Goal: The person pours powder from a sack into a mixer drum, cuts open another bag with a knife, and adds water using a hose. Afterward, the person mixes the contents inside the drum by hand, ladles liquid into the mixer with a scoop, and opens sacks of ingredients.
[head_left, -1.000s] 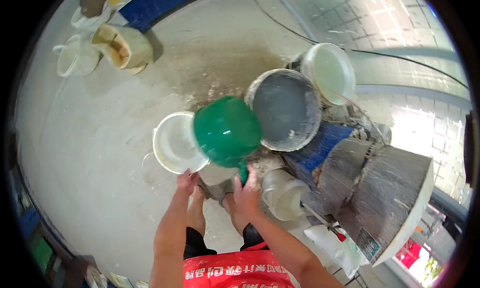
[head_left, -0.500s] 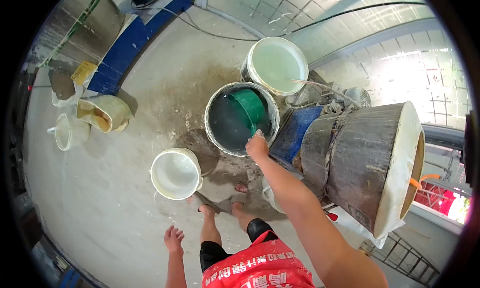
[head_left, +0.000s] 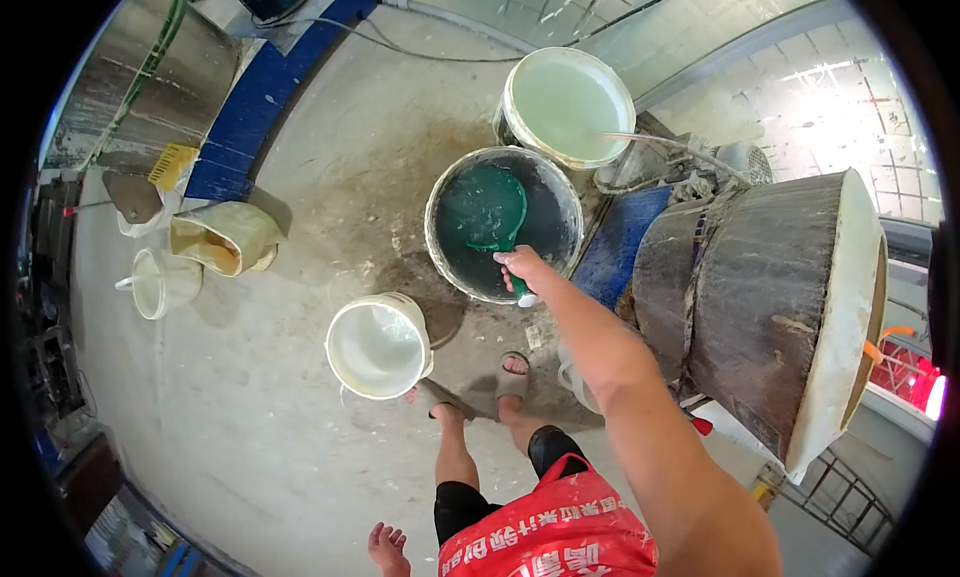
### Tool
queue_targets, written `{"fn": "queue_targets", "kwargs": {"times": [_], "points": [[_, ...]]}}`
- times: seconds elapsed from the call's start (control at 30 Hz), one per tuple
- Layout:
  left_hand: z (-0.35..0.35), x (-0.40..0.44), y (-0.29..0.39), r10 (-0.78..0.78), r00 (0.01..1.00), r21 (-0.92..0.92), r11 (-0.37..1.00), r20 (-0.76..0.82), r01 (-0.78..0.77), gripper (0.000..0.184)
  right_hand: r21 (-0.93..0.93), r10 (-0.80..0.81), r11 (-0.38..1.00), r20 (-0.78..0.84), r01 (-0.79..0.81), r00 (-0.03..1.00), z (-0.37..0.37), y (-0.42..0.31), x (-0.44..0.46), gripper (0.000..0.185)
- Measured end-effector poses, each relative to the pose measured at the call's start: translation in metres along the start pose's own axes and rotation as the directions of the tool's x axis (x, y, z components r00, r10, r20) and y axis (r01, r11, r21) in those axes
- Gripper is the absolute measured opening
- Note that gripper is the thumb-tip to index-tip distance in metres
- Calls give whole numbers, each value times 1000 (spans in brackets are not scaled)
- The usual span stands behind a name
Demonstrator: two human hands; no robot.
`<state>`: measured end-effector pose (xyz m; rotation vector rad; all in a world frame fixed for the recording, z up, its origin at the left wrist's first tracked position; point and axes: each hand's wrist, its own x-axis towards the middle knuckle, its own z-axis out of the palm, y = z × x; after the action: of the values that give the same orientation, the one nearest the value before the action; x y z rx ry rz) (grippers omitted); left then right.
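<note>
My right hand (head_left: 522,268) grips the handle of a green dipper (head_left: 484,209). The dipper's bowl sits inside a large bucket (head_left: 435,247) of dark grey liquid and looks partly sunk in it. How much the bowl holds I cannot make out. Low in the view, my left hand (head_left: 387,543) hangs free with its fingers apart, touching nothing. A smaller white bucket (head_left: 425,349) stands on the floor between that hand and the large bucket; its inside is pale.
Behind the large bucket is another bucket (head_left: 506,102) of pale greenish liquid with a thin rod or hose in it. A big tilted mixing drum (head_left: 765,312) rises at right. Several stained containers, including a jug (head_left: 165,282), stand at left. A black cable (head_left: 440,57) crosses the floor.
The dipper's bowl has turned and gone lower into the dark liquid, and its handle now points more towards me. My left hand has dropped lower in view. The whole view has shifted slightly.
</note>
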<state>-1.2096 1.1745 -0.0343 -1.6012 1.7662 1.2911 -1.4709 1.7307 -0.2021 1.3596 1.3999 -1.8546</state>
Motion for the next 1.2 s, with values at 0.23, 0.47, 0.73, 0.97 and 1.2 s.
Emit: {"fn": "queue_targets", "kwargs": {"times": [0.23, 0.47, 0.73, 0.97, 1.2], "points": [[1, -5, 14, 19, 999, 28, 999, 27, -19, 41, 154, -30, 988, 74, 18, 997, -4, 6, -29, 18], [17, -11, 40, 69, 986, 7, 997, 153, -71, 41, 232, -176, 959, 41, 162, 984, -6, 28, -62, 15], [9, 5, 50, 83, 982, 14, 996, 170, -86, 39, 195, -238, 954, 20, 230, 971, 1, 49, -126, 15], [-2, 14, 55, 51, 984, 18, 998, 169, -55, 38, 178, -223, 964, 123, 200, 967, 39, 55, -215, 17], [-11, 17, 63, 55, 980, -40, 998, 190, -48, 31, 53, -135, 991, 270, 125, 953, 98, 85, -252, 18]]}}
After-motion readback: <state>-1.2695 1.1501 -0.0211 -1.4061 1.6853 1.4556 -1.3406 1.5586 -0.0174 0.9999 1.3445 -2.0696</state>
